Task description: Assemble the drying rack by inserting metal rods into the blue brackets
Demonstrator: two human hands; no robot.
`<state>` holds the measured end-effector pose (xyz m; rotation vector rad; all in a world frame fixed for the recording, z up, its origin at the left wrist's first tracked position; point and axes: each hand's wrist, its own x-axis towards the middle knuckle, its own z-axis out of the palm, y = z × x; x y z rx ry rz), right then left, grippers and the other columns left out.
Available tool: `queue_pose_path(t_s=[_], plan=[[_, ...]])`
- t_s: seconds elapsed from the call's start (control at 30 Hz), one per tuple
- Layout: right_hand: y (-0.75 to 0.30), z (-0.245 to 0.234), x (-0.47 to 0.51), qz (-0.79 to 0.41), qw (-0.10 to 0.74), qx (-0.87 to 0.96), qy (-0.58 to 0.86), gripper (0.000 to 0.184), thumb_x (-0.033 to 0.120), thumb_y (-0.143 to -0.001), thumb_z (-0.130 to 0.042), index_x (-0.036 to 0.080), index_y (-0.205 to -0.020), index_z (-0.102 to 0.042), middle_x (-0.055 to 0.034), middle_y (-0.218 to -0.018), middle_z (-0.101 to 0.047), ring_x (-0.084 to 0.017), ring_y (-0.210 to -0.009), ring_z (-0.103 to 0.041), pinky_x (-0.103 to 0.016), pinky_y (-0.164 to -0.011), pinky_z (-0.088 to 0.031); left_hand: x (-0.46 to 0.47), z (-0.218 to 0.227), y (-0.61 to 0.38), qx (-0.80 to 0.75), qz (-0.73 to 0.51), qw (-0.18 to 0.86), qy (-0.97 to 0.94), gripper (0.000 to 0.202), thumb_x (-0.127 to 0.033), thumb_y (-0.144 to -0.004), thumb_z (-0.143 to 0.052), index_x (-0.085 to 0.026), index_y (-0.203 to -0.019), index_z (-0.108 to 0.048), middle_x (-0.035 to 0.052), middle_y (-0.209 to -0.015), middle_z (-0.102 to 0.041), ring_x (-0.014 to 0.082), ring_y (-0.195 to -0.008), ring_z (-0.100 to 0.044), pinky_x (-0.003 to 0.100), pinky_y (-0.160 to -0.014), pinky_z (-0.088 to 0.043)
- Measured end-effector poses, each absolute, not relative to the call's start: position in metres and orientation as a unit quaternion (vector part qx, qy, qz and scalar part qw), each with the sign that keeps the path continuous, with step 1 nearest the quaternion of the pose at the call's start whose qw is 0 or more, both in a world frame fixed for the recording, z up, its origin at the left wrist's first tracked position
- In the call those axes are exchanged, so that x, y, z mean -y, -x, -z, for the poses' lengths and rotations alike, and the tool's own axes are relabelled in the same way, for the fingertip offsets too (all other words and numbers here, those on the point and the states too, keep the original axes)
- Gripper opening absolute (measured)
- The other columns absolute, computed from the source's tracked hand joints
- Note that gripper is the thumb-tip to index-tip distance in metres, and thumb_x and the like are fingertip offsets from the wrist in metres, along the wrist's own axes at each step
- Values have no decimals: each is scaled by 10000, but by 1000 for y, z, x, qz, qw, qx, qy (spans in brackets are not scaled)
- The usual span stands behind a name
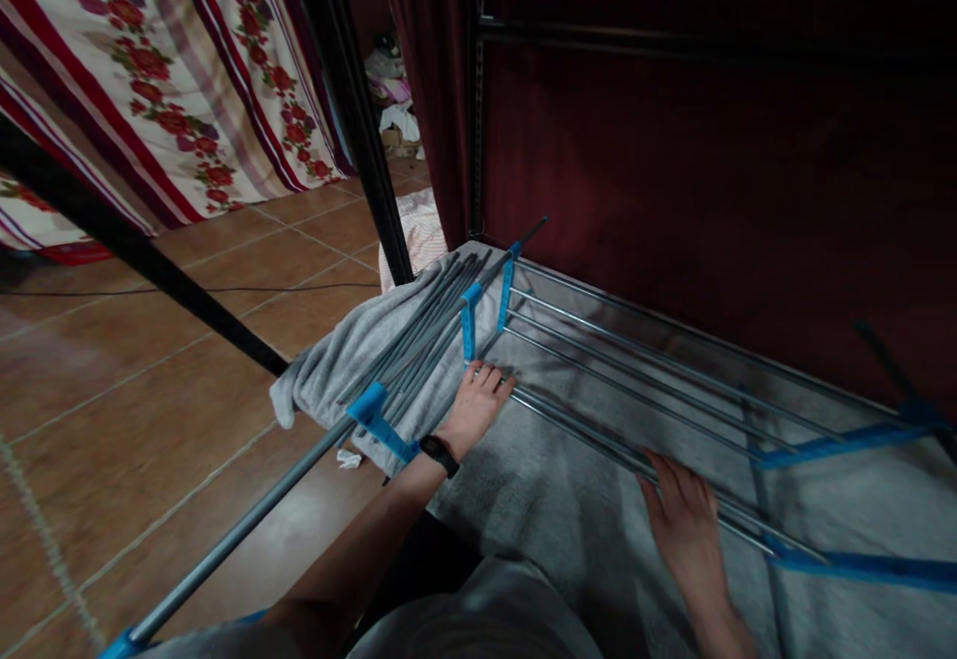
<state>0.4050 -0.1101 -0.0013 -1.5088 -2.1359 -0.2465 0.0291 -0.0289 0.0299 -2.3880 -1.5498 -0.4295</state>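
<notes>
My left hand point(473, 408), with a dark watch on its wrist, is closed over the left end of a pair of metal rods point(572, 430), just below a blue plastic bracket point(469, 325). Further right, my right hand point(684, 509) has its fingers over the same rods, thumb side hidden. The rods run to a blue plastic arm point(867, 567) at the right. Behind them lies a second rack of thin rods point(635, 365), joined to another blue bracket point(506, 290). A long grey pole point(246, 514) passes through the blue brackets, including a nearer one point(381, 425).
Several loose grey rods point(419, 330) lie on a grey blanket point(321, 370) at the bed's left end. Black metal posts point(359, 131) frame the bed. A dark red curtain point(673, 170) hangs behind. Tiled floor point(186, 370) and a floral curtain point(164, 81) are at left.
</notes>
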Motion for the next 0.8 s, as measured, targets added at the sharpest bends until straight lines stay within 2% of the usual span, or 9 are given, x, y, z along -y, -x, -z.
queue_pose_path(t_s=[0.13, 0.23, 0.3, 0.43, 0.57, 0.67, 0.8], plan=[[-406, 5, 103, 117, 220, 794, 555, 350, 260, -1071, -383, 183, -1342, -591, -140, -1184, -705, -291, -1095, -629, -469, -980, -464, 28, -26, -25, 543, 199, 100, 810, 492, -8, -937, -472, -233, -1324, -676, 101, -1211, -703, 262, -1203, -615, 509, -1192, -370], [-407, 4, 99, 120, 220, 792, 556, 307, 217, -1058, -402, 185, -1285, -607, -129, -1145, -703, -282, -1058, -627, -447, -935, -471, 27, -24, -22, 586, 289, 93, 751, 546, -5, -923, -453, -214, -1401, -612, 145, -1342, -651, 289, -1298, -576, 537, -1179, -372], [-407, 4, 97, 116, 226, 792, 555, 296, 208, -1051, -417, 182, -1277, -606, -129, -1146, -700, -282, -1056, -625, -443, -922, -471, 25, -21, -21, 614, 367, 87, 694, 512, -57, -944, -470, -195, -1429, -562, 173, -1393, -608, 307, -1322, -556, 544, -1148, -401], [-408, 5, 97, 102, 239, 794, 550, 321, 182, -1033, -410, 187, -1292, -600, -127, -1148, -693, -279, -1062, -625, -437, -916, -475, 20, -12, -20, 620, 518, 44, 588, 335, -148, -940, -535, -195, -1270, -577, 149, -1256, -618, 288, -1227, -581, 503, -1091, -465], [-408, 7, 97, 100, 239, 789, 557, 348, 148, -1008, -399, 199, -1273, -618, -118, -1134, -694, -274, -1035, -631, -437, -909, -482, 6, -1, -13, 637, 610, -58, 467, 442, -145, -829, -600, -234, -1260, -558, 118, -1266, -611, 257, -1227, -594, 453, -1083, -491], [-408, 7, 97, 95, 244, 785, 562, 347, 152, -1011, -402, 210, -1273, -622, -110, -1142, -692, -261, -1025, -634, -425, -914, -485, -6, 2, -6, 621, 639, -174, 419, 449, -154, -787, -593, -245, -1226, -600, 101, -1238, -667, 229, -1152, -651, 397, -1031, -526], [-404, 4, 97, 98, 246, 776, 572, 311, 194, -1037, -408, 217, -1251, -632, -106, -1140, -688, -254, -1012, -633, -419, -910, -486, -16, -5, -2, 570, 669, -259, 401, 458, -185, -742, -599, -222, -1190, -685, 103, -1259, -724, 244, -1163, -671, 402, -1062, -511]])
